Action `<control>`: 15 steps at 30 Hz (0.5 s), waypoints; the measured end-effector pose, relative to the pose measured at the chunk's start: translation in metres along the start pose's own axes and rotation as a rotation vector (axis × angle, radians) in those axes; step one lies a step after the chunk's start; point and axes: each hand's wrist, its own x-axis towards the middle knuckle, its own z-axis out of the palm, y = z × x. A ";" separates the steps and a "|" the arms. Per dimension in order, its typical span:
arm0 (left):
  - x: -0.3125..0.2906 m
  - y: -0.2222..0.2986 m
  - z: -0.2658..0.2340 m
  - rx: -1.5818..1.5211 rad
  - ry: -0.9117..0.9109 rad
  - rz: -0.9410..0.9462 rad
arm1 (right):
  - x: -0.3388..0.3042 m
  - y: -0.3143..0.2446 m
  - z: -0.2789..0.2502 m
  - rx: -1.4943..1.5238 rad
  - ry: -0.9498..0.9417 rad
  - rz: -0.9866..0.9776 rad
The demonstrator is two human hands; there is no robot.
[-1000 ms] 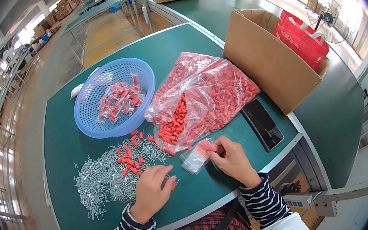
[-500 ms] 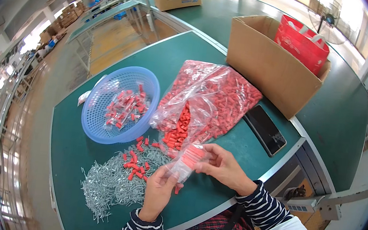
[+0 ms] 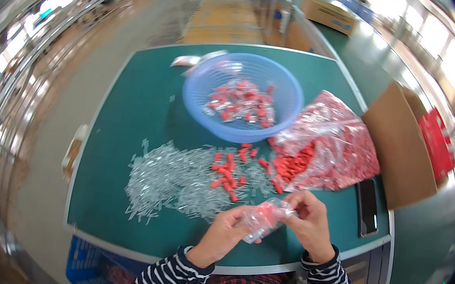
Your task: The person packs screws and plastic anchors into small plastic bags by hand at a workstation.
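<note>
Between both hands, close to the near edge of the table, is a small clear plastic bag [image 3: 261, 219] with red pieces inside. My left hand [image 3: 220, 235] is closed on its left side. With fingers pinched, my right hand [image 3: 311, 223] grips the bag's upper right end. Just beyond my left hand spreads a heap of thin silver screw-like metal pieces [image 3: 172, 178]. Loose red plastic plugs [image 3: 226, 177] lie on the heap's right part. A large clear bag full of red plugs [image 3: 345, 151] rests beyond my right hand, its mouth open toward me.
A blue plastic basket [image 3: 195, 101] holding small filled packets stands at the back of the green table [image 3: 129, 107]. On the right are a black phone [image 3: 366, 209] and a cardboard box [image 3: 400, 146] with a red bag [image 3: 437, 146]. Below the near edge is a blue crate [image 3: 79, 260].
The view has swung right-to-left across the table, so things sit differently in it. The small bag is still in both hands, now tilted and crumpled, with my right hand at its end.
</note>
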 end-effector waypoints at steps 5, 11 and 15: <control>-0.016 -0.007 -0.006 -0.010 0.051 0.046 | -0.001 -0.036 0.039 -0.089 0.018 0.142; -0.049 -0.002 -0.020 -0.183 -0.039 0.030 | 0.008 -0.025 0.058 -0.513 -0.162 -0.130; -0.072 0.006 -0.024 -0.337 -0.058 0.016 | 0.010 -0.029 0.084 -0.592 -0.261 -0.120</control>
